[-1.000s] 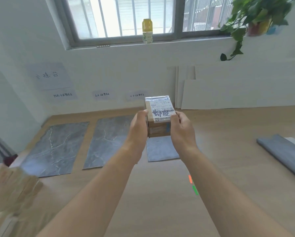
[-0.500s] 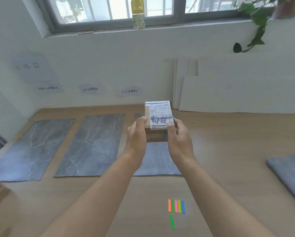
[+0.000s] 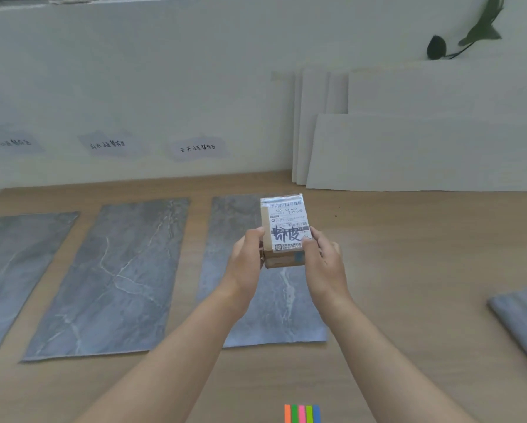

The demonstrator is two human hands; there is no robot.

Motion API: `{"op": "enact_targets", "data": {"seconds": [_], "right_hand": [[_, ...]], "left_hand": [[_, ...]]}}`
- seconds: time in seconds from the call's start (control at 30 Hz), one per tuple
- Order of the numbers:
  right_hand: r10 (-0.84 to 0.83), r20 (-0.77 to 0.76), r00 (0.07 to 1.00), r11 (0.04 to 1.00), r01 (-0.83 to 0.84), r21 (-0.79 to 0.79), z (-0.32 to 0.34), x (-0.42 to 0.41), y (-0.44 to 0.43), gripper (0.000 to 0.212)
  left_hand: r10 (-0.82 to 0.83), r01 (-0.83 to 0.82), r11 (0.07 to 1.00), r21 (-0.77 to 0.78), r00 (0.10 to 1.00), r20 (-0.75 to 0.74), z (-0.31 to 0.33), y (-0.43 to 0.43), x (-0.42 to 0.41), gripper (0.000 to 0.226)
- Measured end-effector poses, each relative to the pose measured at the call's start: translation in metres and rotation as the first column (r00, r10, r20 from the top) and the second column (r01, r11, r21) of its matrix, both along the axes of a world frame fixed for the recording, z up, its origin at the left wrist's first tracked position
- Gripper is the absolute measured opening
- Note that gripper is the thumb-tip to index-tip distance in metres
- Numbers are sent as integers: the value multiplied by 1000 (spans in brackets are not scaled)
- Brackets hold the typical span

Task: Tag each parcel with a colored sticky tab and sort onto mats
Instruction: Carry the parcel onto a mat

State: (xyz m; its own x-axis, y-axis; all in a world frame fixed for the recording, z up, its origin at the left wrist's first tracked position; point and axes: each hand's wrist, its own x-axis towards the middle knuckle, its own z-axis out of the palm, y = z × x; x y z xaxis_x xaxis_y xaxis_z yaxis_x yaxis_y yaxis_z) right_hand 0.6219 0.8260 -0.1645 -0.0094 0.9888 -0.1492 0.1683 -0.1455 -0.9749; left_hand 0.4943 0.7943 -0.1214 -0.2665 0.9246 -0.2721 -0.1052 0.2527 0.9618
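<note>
Tabs point(image 3: 302, 413): five coloured strips side by side at worktop point(image 3: 408, 270) near edge | hands: left hand point(image 3: 245, 264) and right hand point(image 3: 324, 264), each grip clamped on one parcel point(image 3: 283, 230), held above right mat point(image 3: 274, 300) | parcel: label up, long axis running away toward wall | mats: three in a row, fourth grey sheet point(image 3: 521, 319) far right | wall labels point(image 3: 198, 147): three
</note>
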Motion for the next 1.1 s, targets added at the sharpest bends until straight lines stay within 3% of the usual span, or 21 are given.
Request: {"op": "enact_targets", "data": {"seconds": [0.17,0.4,0.87,1.1], "right_hand": [[-12,-10,1000,998,11,-66,-47,-9,48,37],[-105,-36,994,984,98,-145,-117,-25,114,56],[-250,-251,935,968,234,-95,-211,-45,218,36],[-265,-195,944,963,251,-93,-205,-41,222,37]], "left_hand": [[-50,49,997,-57,999,-17,-49,52,-6,41],[-35,33,995,-93,999,-16,-119,121,-17,39],[-12,11,998,-58,1000,-17,-207,228,-36,39],[43,-44,998,-38,999,-12,-205,233,-34,26]]}}
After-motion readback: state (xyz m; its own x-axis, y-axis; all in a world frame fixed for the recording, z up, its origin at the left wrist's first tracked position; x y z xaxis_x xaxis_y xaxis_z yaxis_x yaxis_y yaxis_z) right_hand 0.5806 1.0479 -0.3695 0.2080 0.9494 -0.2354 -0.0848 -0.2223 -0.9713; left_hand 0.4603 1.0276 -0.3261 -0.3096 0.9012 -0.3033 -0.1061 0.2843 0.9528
